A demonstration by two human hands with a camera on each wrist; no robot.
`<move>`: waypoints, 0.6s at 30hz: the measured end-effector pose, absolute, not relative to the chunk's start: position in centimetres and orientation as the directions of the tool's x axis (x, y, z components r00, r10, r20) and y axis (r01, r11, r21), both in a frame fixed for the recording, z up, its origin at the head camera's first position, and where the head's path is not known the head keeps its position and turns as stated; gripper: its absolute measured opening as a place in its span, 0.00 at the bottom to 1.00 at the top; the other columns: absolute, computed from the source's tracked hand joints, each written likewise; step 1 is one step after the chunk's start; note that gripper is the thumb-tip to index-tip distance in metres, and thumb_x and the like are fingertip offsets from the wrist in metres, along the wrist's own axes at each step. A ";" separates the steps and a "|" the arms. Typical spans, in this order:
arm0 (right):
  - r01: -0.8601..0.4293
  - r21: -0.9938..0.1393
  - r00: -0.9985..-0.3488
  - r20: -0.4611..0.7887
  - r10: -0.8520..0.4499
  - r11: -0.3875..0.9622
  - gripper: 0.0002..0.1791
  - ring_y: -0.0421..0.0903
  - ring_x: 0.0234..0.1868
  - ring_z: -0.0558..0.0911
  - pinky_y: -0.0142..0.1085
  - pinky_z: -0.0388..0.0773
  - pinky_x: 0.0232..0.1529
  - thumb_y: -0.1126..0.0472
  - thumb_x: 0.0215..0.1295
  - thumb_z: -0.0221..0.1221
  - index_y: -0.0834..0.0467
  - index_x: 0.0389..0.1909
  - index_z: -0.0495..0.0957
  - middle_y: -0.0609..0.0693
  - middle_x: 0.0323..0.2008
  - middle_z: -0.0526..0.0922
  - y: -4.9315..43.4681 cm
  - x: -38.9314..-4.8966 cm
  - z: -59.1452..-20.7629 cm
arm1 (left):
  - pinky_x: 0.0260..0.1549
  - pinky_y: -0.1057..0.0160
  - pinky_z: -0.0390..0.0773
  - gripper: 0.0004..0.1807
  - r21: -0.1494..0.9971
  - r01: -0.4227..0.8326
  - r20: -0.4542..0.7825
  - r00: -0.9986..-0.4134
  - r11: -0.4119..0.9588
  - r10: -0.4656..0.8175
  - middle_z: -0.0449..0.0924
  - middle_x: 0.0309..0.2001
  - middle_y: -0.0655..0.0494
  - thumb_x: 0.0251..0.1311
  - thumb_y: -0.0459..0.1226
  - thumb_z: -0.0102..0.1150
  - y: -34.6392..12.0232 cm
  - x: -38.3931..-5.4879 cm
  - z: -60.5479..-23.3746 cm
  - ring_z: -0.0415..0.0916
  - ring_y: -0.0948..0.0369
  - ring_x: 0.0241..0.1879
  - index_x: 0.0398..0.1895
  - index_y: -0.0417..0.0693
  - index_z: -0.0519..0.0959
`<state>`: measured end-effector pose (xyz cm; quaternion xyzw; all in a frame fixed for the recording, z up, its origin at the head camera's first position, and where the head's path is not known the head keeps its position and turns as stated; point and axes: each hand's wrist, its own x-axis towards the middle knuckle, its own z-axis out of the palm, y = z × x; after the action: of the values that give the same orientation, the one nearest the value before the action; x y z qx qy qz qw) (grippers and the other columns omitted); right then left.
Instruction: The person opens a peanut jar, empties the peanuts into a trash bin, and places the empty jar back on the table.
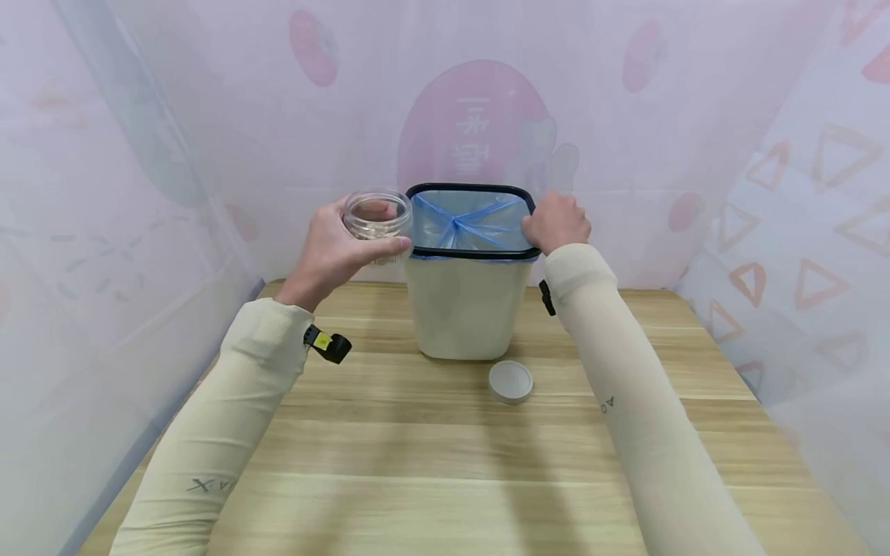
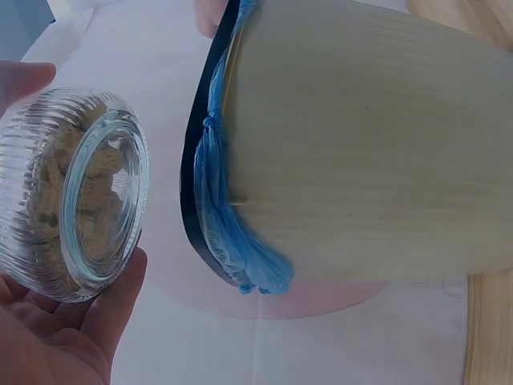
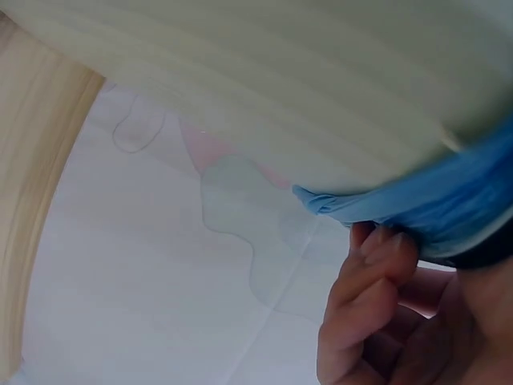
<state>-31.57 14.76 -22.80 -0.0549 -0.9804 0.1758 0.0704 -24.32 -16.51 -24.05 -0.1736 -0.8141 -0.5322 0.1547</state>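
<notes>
My left hand (image 1: pixel 332 249) holds an open-topped clear jar (image 1: pixel 378 228) just left of the trash bin's rim, thumb and fingers spread round its sides. In the left wrist view the jar has ribbed walls, and brown chunky pieces (image 2: pixel 98 188) lie inside it. The cream trash bin (image 1: pixel 467 309) stands upright, lined with a blue plastic bag (image 1: pixel 455 222) under a black rim (image 1: pixel 473 253). My right hand (image 1: pixel 559 222) grips the rim's right side; the right wrist view shows its curled fingers (image 3: pixel 370 313) against the blue bag's folded edge.
A round white lid (image 1: pixel 511 381) lies on the wooden table (image 1: pixel 417 455) in front of the bin. Printed cloth walls (image 1: pixel 243 93) enclose the table at the back and both sides. A knot in the bag (image 2: pixel 212 122) hangs outside the bin's left side.
</notes>
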 end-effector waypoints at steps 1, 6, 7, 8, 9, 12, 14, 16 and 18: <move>0.084 -0.352 -0.984 0.118 0.133 0.932 0.16 0.58 0.38 0.79 0.51 0.81 0.39 0.52 0.75 0.49 0.60 0.33 0.73 0.63 0.44 0.83 14.7 -31.5 -22.8 | 0.46 0.71 0.84 0.32 0.812 0.448 0.439 -0.891 0.374 0.116 0.87 0.54 0.52 0.50 0.43 0.83 -16.5 -24.4 -23.9 0.86 0.61 0.49 0.59 0.47 0.82; 0.092 -0.346 -0.980 0.133 0.146 0.934 0.15 0.60 0.41 0.82 0.55 0.84 0.45 0.54 0.75 0.48 0.62 0.39 0.77 0.65 0.48 0.84 14.4 -31.5 -22.8 | 0.47 0.71 0.85 0.33 0.810 0.457 0.450 -0.886 0.368 0.111 0.87 0.54 0.52 0.50 0.43 0.83 -16.2 -24.9 -23.4 0.86 0.61 0.50 0.59 0.47 0.82; 0.097 -0.345 -0.980 0.133 0.151 0.934 0.15 0.60 0.41 0.82 0.55 0.84 0.45 0.55 0.74 0.48 0.62 0.39 0.77 0.65 0.48 0.84 14.3 -31.6 -22.9 | 0.47 0.70 0.85 0.33 0.809 0.459 0.452 -0.885 0.367 0.109 0.87 0.54 0.51 0.50 0.43 0.83 -16.1 -25.0 -23.3 0.86 0.61 0.50 0.59 0.47 0.82; 0.102 -0.343 -0.979 0.135 0.156 0.934 0.15 0.59 0.40 0.81 0.54 0.84 0.44 0.55 0.74 0.48 0.62 0.39 0.77 0.65 0.47 0.84 14.3 -31.6 -22.9 | 0.47 0.71 0.84 0.33 0.810 0.458 0.453 -0.885 0.367 0.105 0.87 0.55 0.51 0.50 0.43 0.83 -16.0 -25.1 -23.2 0.86 0.61 0.50 0.59 0.47 0.82; 0.108 -0.339 -0.978 0.134 0.161 0.934 0.15 0.59 0.39 0.81 0.53 0.83 0.42 0.55 0.74 0.47 0.62 0.39 0.77 0.64 0.46 0.84 14.2 -31.7 -23.0 | 0.47 0.71 0.84 0.33 0.810 0.456 0.453 -0.886 0.369 0.101 0.87 0.55 0.51 0.50 0.44 0.83 -15.9 -25.2 -23.1 0.85 0.61 0.50 0.59 0.47 0.82; 0.123 -0.335 -0.974 0.139 0.178 0.934 0.13 0.56 0.36 0.79 0.49 0.80 0.37 0.56 0.73 0.47 0.60 0.37 0.76 0.62 0.42 0.83 14.1 -32.0 -23.2 | 0.47 0.71 0.84 0.33 0.809 0.447 0.451 -0.888 0.382 0.084 0.86 0.56 0.51 0.51 0.46 0.83 -15.7 -25.6 -22.7 0.85 0.60 0.52 0.60 0.47 0.81; 0.128 -0.332 -0.971 0.148 0.186 0.934 0.13 0.55 0.34 0.78 0.48 0.78 0.34 0.57 0.73 0.47 0.60 0.36 0.76 0.62 0.41 0.82 14.1 -32.1 -23.3 | 0.47 0.70 0.84 0.34 0.812 0.436 0.446 -0.892 0.389 0.071 0.85 0.58 0.51 0.51 0.48 0.82 -15.6 -25.9 -22.4 0.84 0.60 0.52 0.61 0.47 0.81; 0.131 -0.331 -0.968 0.160 0.192 0.934 0.12 0.55 0.33 0.78 0.47 0.78 0.32 0.57 0.73 0.47 0.60 0.35 0.76 0.61 0.40 0.82 14.0 -32.1 -23.4 | 0.46 0.70 0.84 0.35 0.813 0.429 0.442 -0.895 0.393 0.061 0.85 0.58 0.51 0.51 0.48 0.82 -15.4 -26.3 -22.2 0.84 0.59 0.52 0.62 0.46 0.81; 0.135 -0.325 -0.966 0.168 0.197 0.936 0.12 0.55 0.34 0.78 0.48 0.79 0.33 0.58 0.73 0.47 0.60 0.36 0.76 0.61 0.40 0.82 14.0 -32.2 -23.5 | 0.45 0.69 0.84 0.36 0.821 0.419 0.436 -0.899 0.387 0.049 0.85 0.58 0.51 0.51 0.49 0.82 -15.3 -26.8 -22.1 0.84 0.59 0.52 0.62 0.45 0.81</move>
<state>-32.18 14.02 -23.53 -0.0848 -0.9788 0.1576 0.0994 -26.80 -15.27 -22.12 -0.1437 -0.8147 -0.5344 0.1732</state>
